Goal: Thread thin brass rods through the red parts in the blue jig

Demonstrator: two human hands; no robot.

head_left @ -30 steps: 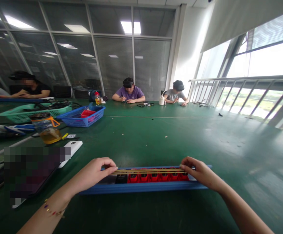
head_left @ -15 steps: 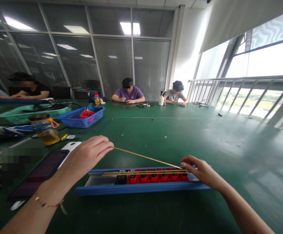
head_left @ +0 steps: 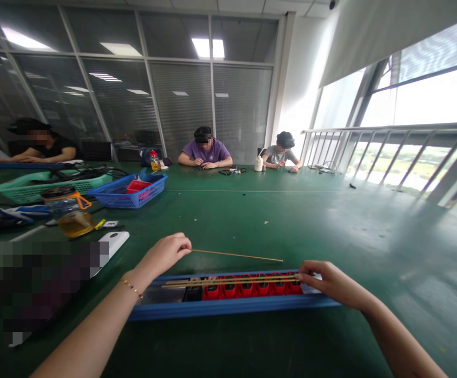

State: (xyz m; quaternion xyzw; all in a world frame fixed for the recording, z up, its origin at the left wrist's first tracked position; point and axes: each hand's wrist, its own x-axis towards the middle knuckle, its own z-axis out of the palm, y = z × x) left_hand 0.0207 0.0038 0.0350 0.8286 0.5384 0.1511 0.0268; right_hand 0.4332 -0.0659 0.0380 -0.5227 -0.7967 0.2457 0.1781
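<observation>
My left hand (head_left: 168,252) pinches one end of a thin bamboo stick (head_left: 236,255), held out nearly level beyond the long blue tray (head_left: 232,308). The stick's other end is free, short of my right hand (head_left: 333,283). At the tray's right end, the right fingers are closed on the ends of a few more bamboo sticks (head_left: 228,282); their exact number is unclear. These sticks lie lengthwise over a row of several small red holders (head_left: 228,292) with dark contents. A black block (head_left: 193,294) sits left of the row, inside the tray.
Left on the green table (head_left: 228,220) are a blue basket (head_left: 134,198), a green basket (head_left: 19,191), a jar of amber liquid (head_left: 73,223) and a white object (head_left: 114,244). Across the table sit a person in purple (head_left: 213,152) and others.
My left hand has moved slightly forward and right, and its stick has come away from my right hand. My right fingers have closed on the sticks over the tray.
</observation>
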